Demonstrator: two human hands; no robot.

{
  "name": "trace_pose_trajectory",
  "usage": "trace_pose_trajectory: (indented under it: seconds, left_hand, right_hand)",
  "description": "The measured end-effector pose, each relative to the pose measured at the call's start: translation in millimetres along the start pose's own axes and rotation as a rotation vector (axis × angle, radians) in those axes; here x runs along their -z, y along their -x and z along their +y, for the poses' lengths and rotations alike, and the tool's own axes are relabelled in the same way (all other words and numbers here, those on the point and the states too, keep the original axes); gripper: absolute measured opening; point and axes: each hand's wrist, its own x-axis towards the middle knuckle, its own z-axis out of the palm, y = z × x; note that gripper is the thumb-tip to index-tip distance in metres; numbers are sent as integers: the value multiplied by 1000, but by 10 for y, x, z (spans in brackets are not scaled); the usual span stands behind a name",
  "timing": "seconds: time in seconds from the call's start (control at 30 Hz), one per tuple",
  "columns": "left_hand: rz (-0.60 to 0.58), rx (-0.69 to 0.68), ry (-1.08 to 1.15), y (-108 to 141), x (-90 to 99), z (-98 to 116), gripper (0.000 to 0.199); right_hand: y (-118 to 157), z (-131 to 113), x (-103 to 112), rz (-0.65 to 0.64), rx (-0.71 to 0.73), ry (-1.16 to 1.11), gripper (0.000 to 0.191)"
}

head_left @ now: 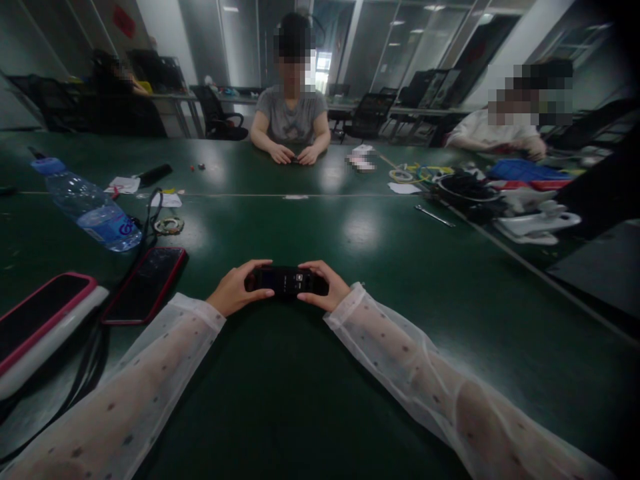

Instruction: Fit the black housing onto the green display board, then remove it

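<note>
A small black device [286, 281] with white markings on its face lies between my hands, low over the green table [300, 373]. My left hand [239, 287] grips its left end, thumb in front and fingers behind. Around the right end, my right hand [326, 285] closes in the same way. Sheer white sleeves with dark dots cover both forearms. Whether the device rests on the tabletop or is slightly raised, I cannot tell.
Left of my hands are a red-edged phone [145, 285], another phone [45, 313] on a white object, black cables and a tilted water bottle [95, 207]. A person [293, 117] sits opposite. Tools and cables [470, 187] clutter the back right, near another person [500, 133].
</note>
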Motion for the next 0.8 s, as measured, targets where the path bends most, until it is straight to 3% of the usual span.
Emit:
trace_pose_trajectory:
  seconds: [0.27, 0.5, 0.8]
  left_hand:
    - [19, -5, 7, 13, -16, -2, 77]
    - [72, -79, 57, 1, -23, -10, 62]
    - [64, -52, 55, -1, -14, 10, 58]
  right_hand:
    - [-26, 56, -12, 22, 41, -40, 58]
    - [-25, 64, -35, 41, 7, -21, 58]
    - [-8, 41, -22, 47, 3, 19, 56]
